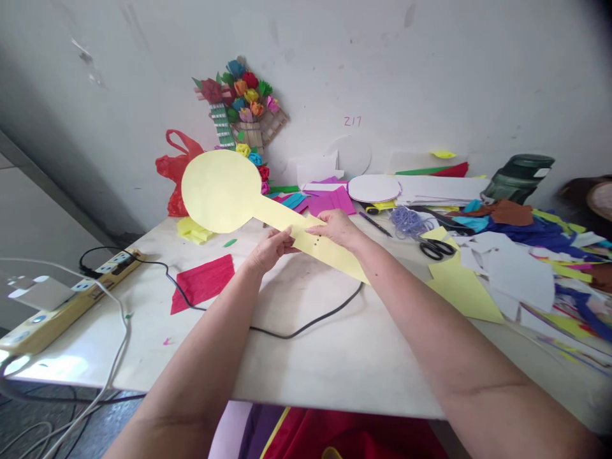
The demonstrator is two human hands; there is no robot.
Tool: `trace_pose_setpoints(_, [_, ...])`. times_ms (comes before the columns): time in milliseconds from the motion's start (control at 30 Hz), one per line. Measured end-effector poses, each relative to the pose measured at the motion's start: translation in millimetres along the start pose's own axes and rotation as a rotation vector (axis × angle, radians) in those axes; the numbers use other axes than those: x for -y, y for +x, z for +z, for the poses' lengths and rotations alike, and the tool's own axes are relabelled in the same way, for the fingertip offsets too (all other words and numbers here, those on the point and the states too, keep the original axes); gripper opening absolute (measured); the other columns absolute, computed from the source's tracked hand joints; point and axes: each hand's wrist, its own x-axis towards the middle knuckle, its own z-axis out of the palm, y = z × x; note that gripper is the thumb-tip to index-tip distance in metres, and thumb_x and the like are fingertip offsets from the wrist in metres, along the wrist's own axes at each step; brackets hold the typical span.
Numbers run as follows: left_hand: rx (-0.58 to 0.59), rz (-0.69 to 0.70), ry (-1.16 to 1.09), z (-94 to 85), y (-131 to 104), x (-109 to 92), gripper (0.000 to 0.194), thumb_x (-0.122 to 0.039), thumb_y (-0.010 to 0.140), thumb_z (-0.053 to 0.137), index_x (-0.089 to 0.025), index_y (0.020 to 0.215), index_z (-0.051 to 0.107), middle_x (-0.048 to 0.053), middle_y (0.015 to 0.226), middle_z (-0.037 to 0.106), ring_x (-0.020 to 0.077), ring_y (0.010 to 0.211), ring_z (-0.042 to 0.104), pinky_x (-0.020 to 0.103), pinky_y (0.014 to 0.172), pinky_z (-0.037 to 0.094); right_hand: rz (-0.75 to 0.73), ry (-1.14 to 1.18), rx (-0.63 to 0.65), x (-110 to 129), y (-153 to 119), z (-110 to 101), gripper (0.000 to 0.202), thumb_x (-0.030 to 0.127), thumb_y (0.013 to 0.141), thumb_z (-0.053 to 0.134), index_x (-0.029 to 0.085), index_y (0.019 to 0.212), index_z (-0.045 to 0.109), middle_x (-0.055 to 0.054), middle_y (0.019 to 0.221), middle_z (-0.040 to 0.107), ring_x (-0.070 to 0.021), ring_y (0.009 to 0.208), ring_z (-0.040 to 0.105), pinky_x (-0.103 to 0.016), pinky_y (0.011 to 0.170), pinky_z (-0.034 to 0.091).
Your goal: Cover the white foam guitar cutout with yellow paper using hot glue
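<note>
A pale yellow paper shape (pixel 220 191), with a large round head and a long narrow strip, is held raised above the table, its head to the upper left. My left hand (pixel 273 250) pinches the lower edge of the strip near its middle. Just to the right, my right hand (pixel 337 229) grips the upper edge, fingers on top of the paper. A few small dark holes show in the strip between and below the hands. The strip's far end reaches behind my right forearm.
On the white table (pixel 335 370) lie red crepe paper (pixel 203 280), a black cable, scissors (pixel 437 248), purple yarn (pixel 408 222), and yellow sheets (pixel 466 290). Paper scraps fill the right side, near a green bottle (pixel 519 180). A power strip (pixel 71 306) runs along the left edge; paper flowers (pixel 251 95) stand behind.
</note>
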Motion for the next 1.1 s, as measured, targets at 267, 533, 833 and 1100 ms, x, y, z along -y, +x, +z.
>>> trace_pose_setpoints(267, [-0.011, 0.030, 0.144, 6.1, -2, 2, 0.043, -0.043, 0.071, 0.066, -0.010, 0.099, 0.064, 0.013, 0.097, 0.067, 0.0272, 0.094, 0.062, 0.042, 0.084, 0.048, -0.008, 0.027, 0.002, 0, 0, 3, 0.030, 0.043, 0.059, 0.065, 0.016, 0.058, 0.051, 0.004, 0.053, 0.048, -0.0099, 0.051, 0.045, -0.021, 0.046, 0.028])
trace_pose_setpoints(533, [-0.101, 0.061, 0.143, 1.4, 1, 4, 0.038, -0.042, 0.071, 0.067, -0.009, 0.091, 0.066, 0.013, 0.094, 0.068, 0.0262, 0.089, 0.063, 0.040, 0.082, 0.050, 0.073, 0.244, 0.155, 10, -8, -16, 0.033, 0.047, 0.072, 0.054, 0.016, 0.062, 0.053, 0.000, 0.055, 0.054, -0.0107, 0.049, 0.048, -0.022, 0.045, 0.032])
trace_pose_setpoints(833, [-0.127, 0.058, 0.137, -1.2, 1, 5, 0.039, -0.043, 0.069, 0.068, -0.011, 0.091, 0.065, 0.012, 0.089, 0.069, 0.0252, 0.084, 0.065, 0.037, 0.075, 0.052, 0.051, 0.159, 0.123, -1, -3, -12, 0.021, 0.034, 0.062, 0.065, 0.014, 0.060, 0.060, 0.001, 0.054, 0.057, -0.0123, 0.052, 0.052, -0.021, 0.047, 0.035])
trace_pose_setpoints(1100, [-0.211, 0.064, -0.003, 1.5, 0, 4, 0.043, -0.048, 0.072, 0.064, -0.011, 0.094, 0.061, 0.009, 0.080, 0.069, 0.0232, 0.081, 0.065, 0.036, 0.074, 0.052, 0.000, 0.126, 0.074, -5, 1, -6, 0.022, 0.035, 0.063, 0.063, 0.013, 0.065, 0.063, 0.000, 0.056, 0.058, -0.0126, 0.053, 0.053, -0.022, 0.047, 0.035])
